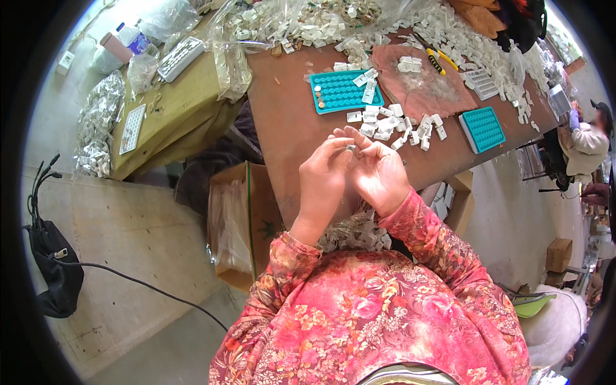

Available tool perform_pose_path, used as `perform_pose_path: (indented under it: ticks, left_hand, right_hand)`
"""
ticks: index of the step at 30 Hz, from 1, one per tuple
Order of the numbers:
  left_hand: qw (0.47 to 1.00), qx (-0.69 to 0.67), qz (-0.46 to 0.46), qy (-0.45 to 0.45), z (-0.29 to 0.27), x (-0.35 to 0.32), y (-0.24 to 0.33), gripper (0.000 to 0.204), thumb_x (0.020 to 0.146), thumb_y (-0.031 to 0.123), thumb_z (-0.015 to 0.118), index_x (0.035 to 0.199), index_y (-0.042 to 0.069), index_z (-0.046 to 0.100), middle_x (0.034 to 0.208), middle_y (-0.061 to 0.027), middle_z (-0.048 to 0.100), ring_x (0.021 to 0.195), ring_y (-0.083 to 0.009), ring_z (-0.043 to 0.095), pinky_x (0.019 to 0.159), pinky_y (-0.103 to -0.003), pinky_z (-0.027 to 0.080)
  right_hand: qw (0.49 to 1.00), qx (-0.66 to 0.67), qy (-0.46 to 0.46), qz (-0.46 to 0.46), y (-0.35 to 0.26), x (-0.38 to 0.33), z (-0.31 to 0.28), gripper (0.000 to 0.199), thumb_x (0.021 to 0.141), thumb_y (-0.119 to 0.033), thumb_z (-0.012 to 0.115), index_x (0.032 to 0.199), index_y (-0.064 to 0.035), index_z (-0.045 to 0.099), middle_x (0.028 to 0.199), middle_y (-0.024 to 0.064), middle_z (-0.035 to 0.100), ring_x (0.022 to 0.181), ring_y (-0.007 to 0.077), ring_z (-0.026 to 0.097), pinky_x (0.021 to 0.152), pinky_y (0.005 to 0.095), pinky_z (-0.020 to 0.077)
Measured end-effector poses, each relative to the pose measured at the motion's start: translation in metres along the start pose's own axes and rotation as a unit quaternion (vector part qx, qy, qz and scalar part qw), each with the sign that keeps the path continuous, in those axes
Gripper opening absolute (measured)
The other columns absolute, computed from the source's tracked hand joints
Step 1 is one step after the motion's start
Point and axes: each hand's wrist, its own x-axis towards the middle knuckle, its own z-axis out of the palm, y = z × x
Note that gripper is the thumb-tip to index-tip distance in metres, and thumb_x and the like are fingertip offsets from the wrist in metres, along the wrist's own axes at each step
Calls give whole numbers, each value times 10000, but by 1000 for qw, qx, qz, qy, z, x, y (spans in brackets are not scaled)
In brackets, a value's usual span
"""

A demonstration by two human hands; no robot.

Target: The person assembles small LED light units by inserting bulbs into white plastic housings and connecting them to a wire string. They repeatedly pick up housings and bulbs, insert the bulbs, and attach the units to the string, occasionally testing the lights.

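Both hands meet over the near edge of the brown table (282,122). My left hand (319,183) is closed, its thumb and fingers pinched at a tiny greyish piece (350,147) too small to make out. My right hand (380,173) is turned palm inward, its fingers drawn together around the same spot, so the piece sits between the two hands. Just beyond them lies a loose heap of small white plastic cases (383,123). Behind that heap is a teal tray (343,90) with round hollows, a few coppery discs and some white cases in it.
A reddish cloth (417,83) carries yellow-handled pliers (443,61). Another teal tray (482,128) lies at the table's right. Piled white pieces (443,32) cover the far side. Below left stands a cardboard box (263,212). A co-worker (584,141) is at far right.
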Motion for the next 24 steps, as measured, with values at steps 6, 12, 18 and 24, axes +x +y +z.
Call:
perform_pose_path:
  ticks: [6, 12, 18, 24]
  left_hand:
    - [989, -120, -87, -16, -8, 6, -4, 164, 919, 18, 563, 1069, -5, 626, 963, -22, 651, 864, -58, 581, 770, -205, 461]
    - [991, -110, -68, -17, -5, 6, -10, 160, 920, 3, 552, 1064, -10, 622, 993, -29, 654, 894, -68, 591, 799, -207, 462]
    - [991, -122, -48, 0, -1, 3, -11, 145, 866, 5, 580, 990, 5, 655, 935, -59, 675, 853, -108, 631, 758, -256, 498]
    - [999, -42, 12, 7, 4, -1, -8, 141, 843, -2, 589, 966, 16, 657, 914, -108, 674, 811, -178, 658, 724, -285, 508]
  right_hand:
    - [1000, -2, 20, 23, 3, 8, -2, 334, 868, -30, 395, 1161, 71, 521, 1148, 158, 573, 1058, 261, 550, 991, 392, 436]
    - [999, -17, 0, 33, 4, 12, -6, 331, 860, -24, 416, 1161, 67, 518, 1140, 158, 577, 1064, 271, 551, 992, 395, 437]
    - [999, -7, -8, 52, 1, 12, -15, 343, 813, 17, 399, 1128, 70, 524, 1128, 180, 576, 1068, 301, 548, 999, 413, 434]
    - [996, 30, -47, 66, -4, 13, -27, 373, 767, 90, 370, 1105, 61, 524, 1129, 199, 569, 1085, 308, 547, 1008, 397, 440]
